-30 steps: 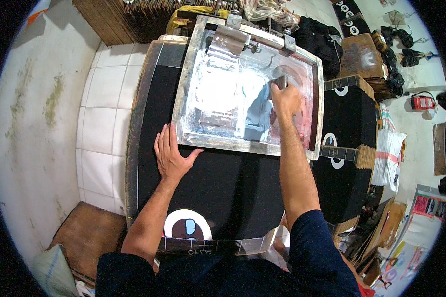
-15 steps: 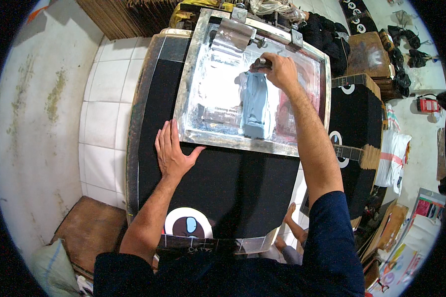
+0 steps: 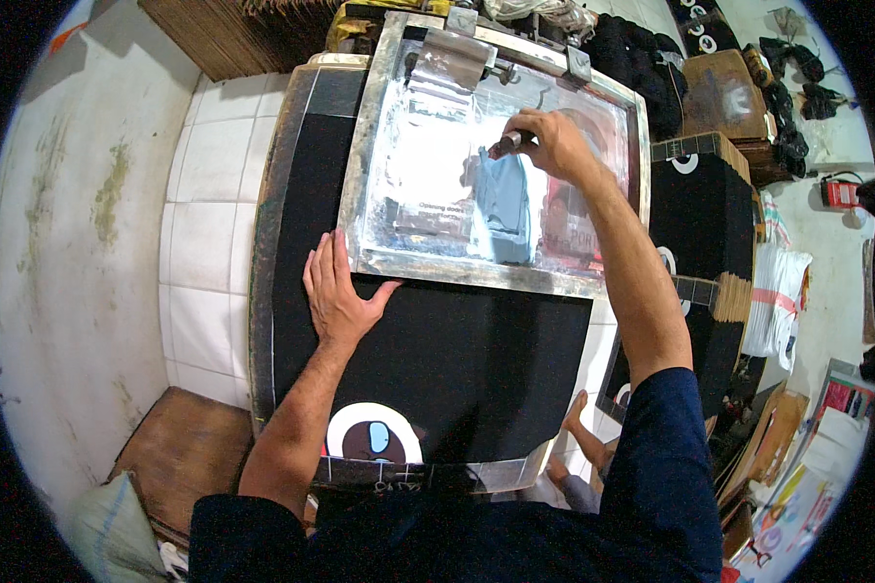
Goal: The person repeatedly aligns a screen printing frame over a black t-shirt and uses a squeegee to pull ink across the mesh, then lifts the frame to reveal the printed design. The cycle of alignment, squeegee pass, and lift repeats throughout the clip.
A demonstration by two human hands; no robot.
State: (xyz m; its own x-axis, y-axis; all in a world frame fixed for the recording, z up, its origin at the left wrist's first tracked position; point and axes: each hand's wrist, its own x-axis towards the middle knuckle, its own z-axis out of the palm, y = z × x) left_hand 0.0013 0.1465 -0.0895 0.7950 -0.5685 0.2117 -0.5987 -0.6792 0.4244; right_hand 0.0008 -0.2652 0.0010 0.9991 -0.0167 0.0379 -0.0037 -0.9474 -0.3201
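My right hand [image 3: 560, 148] is closed around the dark handle of a small squeegee [image 3: 508, 144], held at a tilt over the top of a light-blue ink patch [image 3: 506, 202] on the screen. The metal-framed printing screen [image 3: 476, 276] lies over black fabric [image 3: 447, 369] spread on a board. My left hand [image 3: 338, 299] rests with fingers spread at the frame's near left corner, thumb along its lower edge. Nearer to me, a round white, brown and blue print [image 3: 376, 435] shows on the fabric. The squeegee's blade is partly hidden by glare and ink.
Metal clamps [image 3: 457, 60] hold the screen's far side. At right stand stacked boards with black printed fabric [image 3: 700, 214]. Another person's bare foot and leg [image 3: 585, 437] show beside the table's right edge. A brown board [image 3: 183, 452] and a sack [image 3: 112, 534] lie at lower left.
My right hand has come slightly nearer to me, and the squeegee is more tilted. The ink patch looks changed in shape at its upper part. My left hand stays at the frame corner.
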